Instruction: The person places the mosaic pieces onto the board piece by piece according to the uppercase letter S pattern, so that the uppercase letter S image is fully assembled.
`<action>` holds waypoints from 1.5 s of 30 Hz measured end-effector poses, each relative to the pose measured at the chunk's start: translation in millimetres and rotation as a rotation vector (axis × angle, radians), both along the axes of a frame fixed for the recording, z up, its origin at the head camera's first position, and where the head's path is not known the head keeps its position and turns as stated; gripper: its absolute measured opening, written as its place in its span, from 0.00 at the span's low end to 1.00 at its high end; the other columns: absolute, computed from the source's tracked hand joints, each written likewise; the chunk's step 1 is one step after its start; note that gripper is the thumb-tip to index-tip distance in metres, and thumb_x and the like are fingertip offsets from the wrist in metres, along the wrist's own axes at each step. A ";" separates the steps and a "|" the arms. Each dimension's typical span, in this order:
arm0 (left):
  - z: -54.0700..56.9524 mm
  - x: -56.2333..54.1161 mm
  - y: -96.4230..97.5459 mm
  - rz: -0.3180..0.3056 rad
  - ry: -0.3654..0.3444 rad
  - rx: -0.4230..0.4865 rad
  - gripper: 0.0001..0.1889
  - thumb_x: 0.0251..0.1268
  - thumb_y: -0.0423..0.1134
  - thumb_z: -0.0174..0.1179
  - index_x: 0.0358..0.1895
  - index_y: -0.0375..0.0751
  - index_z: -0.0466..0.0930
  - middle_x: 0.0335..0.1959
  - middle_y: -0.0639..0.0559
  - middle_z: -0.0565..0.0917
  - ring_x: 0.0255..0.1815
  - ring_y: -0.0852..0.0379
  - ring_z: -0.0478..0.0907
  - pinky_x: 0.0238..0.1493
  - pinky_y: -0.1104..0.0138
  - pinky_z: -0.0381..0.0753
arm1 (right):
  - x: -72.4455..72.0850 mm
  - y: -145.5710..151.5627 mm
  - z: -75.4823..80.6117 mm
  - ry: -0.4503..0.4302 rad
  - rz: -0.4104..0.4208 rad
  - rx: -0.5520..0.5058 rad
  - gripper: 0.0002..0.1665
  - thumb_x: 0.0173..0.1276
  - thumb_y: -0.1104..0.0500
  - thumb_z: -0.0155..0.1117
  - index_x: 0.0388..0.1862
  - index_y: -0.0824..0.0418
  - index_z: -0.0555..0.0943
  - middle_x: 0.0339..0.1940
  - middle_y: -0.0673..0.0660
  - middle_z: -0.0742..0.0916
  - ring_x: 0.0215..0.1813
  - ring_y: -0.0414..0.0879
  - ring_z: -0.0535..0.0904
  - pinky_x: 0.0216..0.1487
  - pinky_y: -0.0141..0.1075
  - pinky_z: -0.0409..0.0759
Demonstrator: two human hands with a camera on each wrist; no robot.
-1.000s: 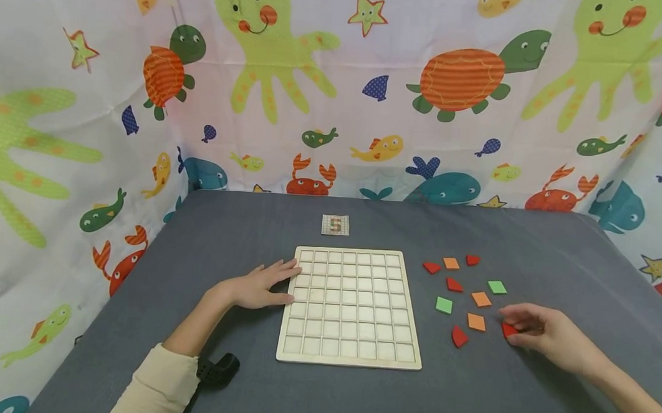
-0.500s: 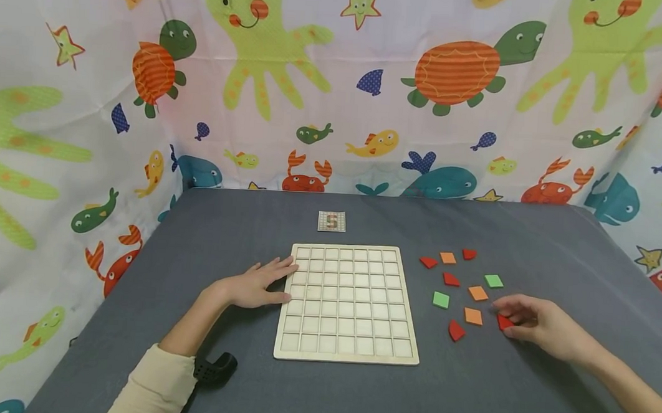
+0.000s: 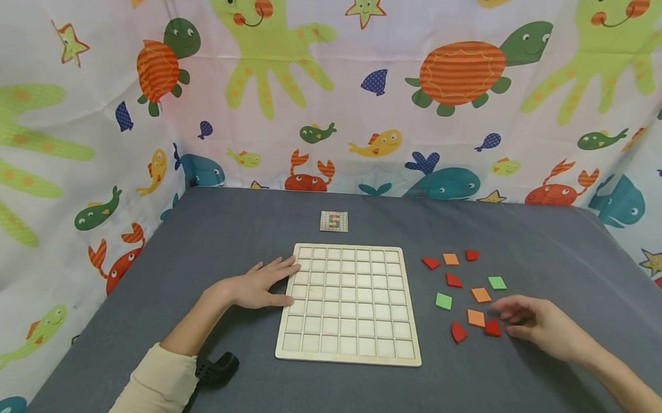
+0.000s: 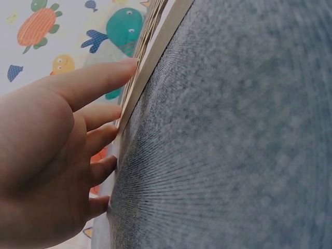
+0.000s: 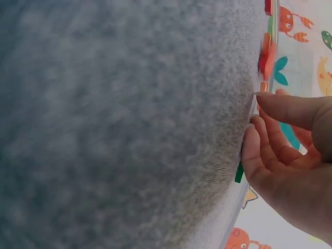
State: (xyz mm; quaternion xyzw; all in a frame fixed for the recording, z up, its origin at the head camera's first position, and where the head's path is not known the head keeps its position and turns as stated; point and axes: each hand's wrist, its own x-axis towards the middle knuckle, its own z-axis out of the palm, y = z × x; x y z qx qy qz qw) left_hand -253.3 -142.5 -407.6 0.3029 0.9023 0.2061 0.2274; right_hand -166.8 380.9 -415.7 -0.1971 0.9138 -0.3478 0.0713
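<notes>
In the head view, a pale wooden grid board [image 3: 355,310] lies on the grey cloth, its square cells holding nothing. My left hand [image 3: 252,288] rests at the board's left edge, fingers spread and fairly straight; the left wrist view shows thumb and fingers along the board's side [image 4: 150,65]. To the right, my right hand [image 3: 549,329] is low over the cloth, fingers loosely bent, nothing visible between them. Just left of its thumb lies a red tile with a rounded corner [image 3: 492,328]. Touching or nearly touching that tile is an orange square tile [image 3: 475,318].
Several more flat tiles lie scattered right of the board, among them a red one [image 3: 459,332], a green square [image 3: 443,301], another green one [image 3: 497,283] and an orange one [image 3: 480,295]. Behind the board lies a small pattern card [image 3: 334,221]. A printed curtain [image 3: 315,75] encloses the table.
My right hand has slid the red tile leftward, close to the orange square, and let go of it. My left hand has stayed at the board's edge. The head view has shifted slightly.
</notes>
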 end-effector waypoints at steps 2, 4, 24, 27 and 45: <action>-0.7 -0.2 0.9 -0.003 0.003 -0.006 0.41 0.69 0.56 0.53 0.77 0.42 0.46 0.77 0.44 0.44 0.75 0.41 0.34 0.67 0.41 0.33 | 0.6 -0.1 -0.5 0.015 -0.009 0.015 0.21 0.57 0.72 0.67 0.51 0.67 0.79 0.45 0.58 0.83 0.39 0.37 0.78 0.37 0.30 0.78; -1.0 0.0 1.4 -0.002 0.005 -0.008 0.40 0.69 0.56 0.53 0.77 0.43 0.47 0.77 0.44 0.44 0.75 0.41 0.34 0.67 0.41 0.33 | 1.0 -0.5 0.0 0.010 -0.029 0.030 0.20 0.59 0.71 0.67 0.52 0.66 0.79 0.46 0.59 0.83 0.40 0.36 0.78 0.38 0.30 0.78; -3.3 0.8 0.0 0.010 0.019 0.006 0.40 0.68 0.55 0.54 0.77 0.44 0.48 0.77 0.46 0.45 0.76 0.42 0.35 0.68 0.42 0.33 | 10.4 -35.4 0.8 0.043 0.039 -0.038 0.25 0.53 0.59 0.76 0.49 0.65 0.79 0.38 0.52 0.82 0.36 0.38 0.77 0.34 0.30 0.78; -3.3 0.9 0.1 0.008 0.020 0.003 0.40 0.69 0.55 0.54 0.77 0.44 0.47 0.77 0.46 0.44 0.75 0.42 0.35 0.68 0.42 0.33 | 10.6 -36.9 1.4 0.033 0.042 -0.033 0.24 0.53 0.62 0.75 0.49 0.65 0.79 0.37 0.50 0.82 0.35 0.37 0.76 0.34 0.30 0.78; -3.4 0.9 1.0 0.017 0.021 0.002 0.40 0.68 0.54 0.55 0.77 0.43 0.47 0.77 0.45 0.44 0.76 0.43 0.35 0.68 0.42 0.33 | 10.7 -32.2 3.1 -0.037 0.068 -0.068 0.12 0.59 0.62 0.71 0.42 0.62 0.83 0.31 0.46 0.84 0.32 0.37 0.78 0.31 0.31 0.78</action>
